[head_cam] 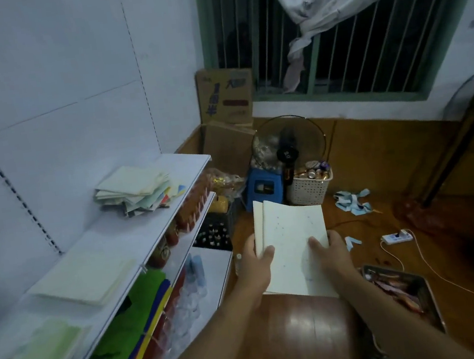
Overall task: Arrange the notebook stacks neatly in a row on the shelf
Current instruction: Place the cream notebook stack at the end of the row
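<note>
Notebooks (293, 244), a pale stack, sit in both my hands above the wooden floor (308, 334), well apart from the shelf (158, 230) to my left. My left hand (258, 269) grips the stack's left edge, thumb curled over the top cover; my right hand (330, 254) grips the right edge the same way. On the top shelf I see a messy heap of notebooks (138, 191) at the far end, a flat pale stack (84, 280) nearer, and a greenish stack (33, 353) closest.
</note>
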`<control>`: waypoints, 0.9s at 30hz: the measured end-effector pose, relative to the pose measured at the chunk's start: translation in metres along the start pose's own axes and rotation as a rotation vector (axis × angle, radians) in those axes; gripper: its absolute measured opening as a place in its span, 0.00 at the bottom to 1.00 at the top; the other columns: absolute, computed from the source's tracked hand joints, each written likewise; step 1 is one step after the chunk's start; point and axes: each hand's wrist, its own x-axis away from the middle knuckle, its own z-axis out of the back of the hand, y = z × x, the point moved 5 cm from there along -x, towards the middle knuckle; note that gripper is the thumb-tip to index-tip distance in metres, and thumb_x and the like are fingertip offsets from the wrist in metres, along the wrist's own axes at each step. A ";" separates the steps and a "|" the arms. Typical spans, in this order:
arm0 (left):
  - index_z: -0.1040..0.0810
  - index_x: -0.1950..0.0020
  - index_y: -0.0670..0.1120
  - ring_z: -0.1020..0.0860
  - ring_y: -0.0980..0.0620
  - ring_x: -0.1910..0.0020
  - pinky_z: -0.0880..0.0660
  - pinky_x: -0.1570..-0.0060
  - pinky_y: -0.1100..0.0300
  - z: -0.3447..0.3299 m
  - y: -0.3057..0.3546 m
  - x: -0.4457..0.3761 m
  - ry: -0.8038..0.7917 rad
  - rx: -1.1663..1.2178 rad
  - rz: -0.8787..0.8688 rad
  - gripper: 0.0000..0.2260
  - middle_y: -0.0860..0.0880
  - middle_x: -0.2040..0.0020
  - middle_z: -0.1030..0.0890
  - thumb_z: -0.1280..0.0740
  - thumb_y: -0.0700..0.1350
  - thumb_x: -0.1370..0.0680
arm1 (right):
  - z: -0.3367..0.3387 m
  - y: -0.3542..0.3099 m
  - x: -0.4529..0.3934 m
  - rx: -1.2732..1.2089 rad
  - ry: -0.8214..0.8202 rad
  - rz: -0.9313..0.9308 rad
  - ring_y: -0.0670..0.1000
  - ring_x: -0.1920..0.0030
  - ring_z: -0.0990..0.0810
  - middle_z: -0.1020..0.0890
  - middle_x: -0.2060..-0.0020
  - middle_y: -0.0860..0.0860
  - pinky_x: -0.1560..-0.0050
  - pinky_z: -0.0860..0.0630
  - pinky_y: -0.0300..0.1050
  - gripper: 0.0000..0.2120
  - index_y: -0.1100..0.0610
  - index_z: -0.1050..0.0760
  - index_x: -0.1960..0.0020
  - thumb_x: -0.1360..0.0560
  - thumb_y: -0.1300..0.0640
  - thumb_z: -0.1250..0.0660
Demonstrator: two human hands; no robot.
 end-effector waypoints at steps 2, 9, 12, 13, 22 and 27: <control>0.37 0.28 0.54 0.24 0.51 0.43 0.23 0.45 0.53 -0.001 0.002 -0.025 0.003 0.038 0.007 0.21 0.51 0.39 0.25 0.38 0.51 0.20 | -0.014 -0.009 -0.030 -0.003 -0.025 0.007 0.55 0.38 0.27 0.27 0.36 0.53 0.44 0.30 0.49 0.19 0.57 0.35 0.32 0.20 0.52 0.39; 0.39 0.26 0.54 0.23 0.48 0.42 0.23 0.44 0.51 0.043 0.007 -0.112 0.226 0.027 0.101 0.21 0.47 0.35 0.25 0.44 0.53 0.19 | -0.112 -0.047 -0.126 -0.015 -0.275 0.090 0.51 0.49 0.21 0.21 0.45 0.49 0.48 0.21 0.58 0.11 0.46 0.32 0.43 0.23 0.46 0.38; 0.36 0.29 0.55 0.22 0.51 0.47 0.22 0.52 0.55 0.087 0.011 -0.128 0.387 0.004 0.111 0.17 0.49 0.39 0.23 0.45 0.52 0.19 | -0.170 -0.079 -0.140 -0.007 -0.419 0.155 0.46 0.55 0.23 0.23 0.50 0.46 0.62 0.22 0.46 0.10 0.47 0.32 0.41 0.22 0.49 0.39; 0.34 0.30 0.54 0.22 0.50 0.48 0.22 0.53 0.55 0.104 0.010 -0.128 0.458 -0.033 0.112 0.16 0.48 0.40 0.22 0.45 0.51 0.18 | -0.192 -0.088 -0.143 0.035 -0.490 0.183 0.47 0.55 0.23 0.23 0.50 0.47 0.64 0.25 0.43 0.10 0.48 0.32 0.41 0.21 0.50 0.40; 0.27 0.49 0.42 0.28 0.49 0.63 0.33 0.62 0.57 0.254 -0.051 -0.054 1.012 -0.168 0.355 0.08 0.41 0.57 0.22 0.43 0.45 0.19 | -0.383 -0.136 -0.056 0.324 -1.059 0.574 0.58 0.44 0.25 0.25 0.45 0.54 0.52 0.32 0.44 0.17 0.60 0.32 0.34 0.22 0.58 0.39; 0.29 0.42 0.46 0.25 0.49 0.57 0.29 0.59 0.59 0.315 -0.073 -0.024 1.156 -0.179 0.406 0.09 0.43 0.50 0.21 0.36 0.42 0.21 | -0.465 -0.142 -0.010 0.413 -1.168 0.618 0.53 0.52 0.26 0.23 0.44 0.58 0.54 0.32 0.43 0.15 0.63 0.31 0.39 0.22 0.57 0.37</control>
